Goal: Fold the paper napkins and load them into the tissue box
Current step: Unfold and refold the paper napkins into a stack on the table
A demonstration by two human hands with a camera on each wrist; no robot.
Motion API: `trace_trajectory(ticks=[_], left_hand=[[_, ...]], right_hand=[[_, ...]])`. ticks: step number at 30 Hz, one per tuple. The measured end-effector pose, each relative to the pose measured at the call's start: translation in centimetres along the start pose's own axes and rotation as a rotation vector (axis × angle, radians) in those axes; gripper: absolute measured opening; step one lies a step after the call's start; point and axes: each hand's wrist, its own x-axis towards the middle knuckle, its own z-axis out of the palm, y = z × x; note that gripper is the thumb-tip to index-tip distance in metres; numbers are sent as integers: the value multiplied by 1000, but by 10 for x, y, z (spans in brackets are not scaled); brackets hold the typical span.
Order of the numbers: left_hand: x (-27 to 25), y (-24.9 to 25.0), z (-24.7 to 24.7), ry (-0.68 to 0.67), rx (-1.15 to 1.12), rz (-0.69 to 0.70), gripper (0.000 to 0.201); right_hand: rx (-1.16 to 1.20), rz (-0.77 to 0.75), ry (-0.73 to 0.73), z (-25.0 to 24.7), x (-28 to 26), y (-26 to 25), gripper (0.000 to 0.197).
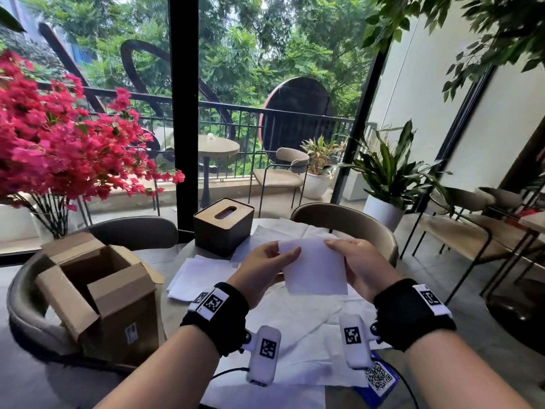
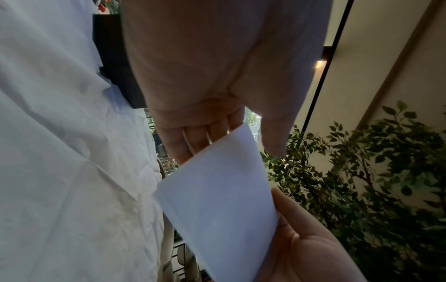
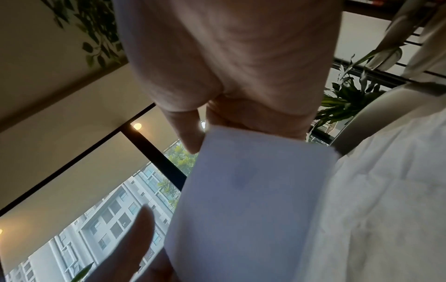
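Observation:
I hold a folded white paper napkin (image 1: 314, 268) above the round table, between both hands. My left hand (image 1: 265, 265) pinches its left edge, thumb on top and fingers behind. My right hand (image 1: 355, 262) grips its right edge the same way. The left wrist view shows the napkin (image 2: 217, 200) between the left fingers and the right hand's palm. The right wrist view shows the napkin (image 3: 248, 200) held under the right thumb. The dark tissue box (image 1: 223, 224) with a wooden slotted lid stands beyond my left hand. Several unfolded napkins (image 1: 298, 329) lie spread on the table.
An open cardboard box (image 1: 100, 293) sits on a chair at the left. A small stack of napkins (image 1: 197, 276) lies by the tissue box. A blue QR card (image 1: 379, 379) lies at the table's near edge. Chairs ring the table; pink flowers (image 1: 59, 143) stand at the left.

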Motion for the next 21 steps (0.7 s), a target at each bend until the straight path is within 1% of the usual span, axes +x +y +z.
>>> trace_trajectory(ticks=[6,9,11,13,15,19,21], left_hand=[[2,-4,-4,82,-22,-45,29],[3,-7,-19,97,16,-95,28],[3,-6,-37,117,69,-129,27],[5,-1,-61,166,176,-152,20],[7,5,-89,225,285,-220,16],[12,20,-149,296,466,-366,20],[17,20,-175,342,551,-417,27]], right_hand=[[16,48,-8,11,2,12,20],[-1,82,9,21,6,19,13],[-14,140,22,30,8,23,2],[9,206,12,40,10,27,8],[3,247,-19,49,11,28,9],[-66,298,-101,61,9,28,17],[-106,317,-125,60,9,30,24]])
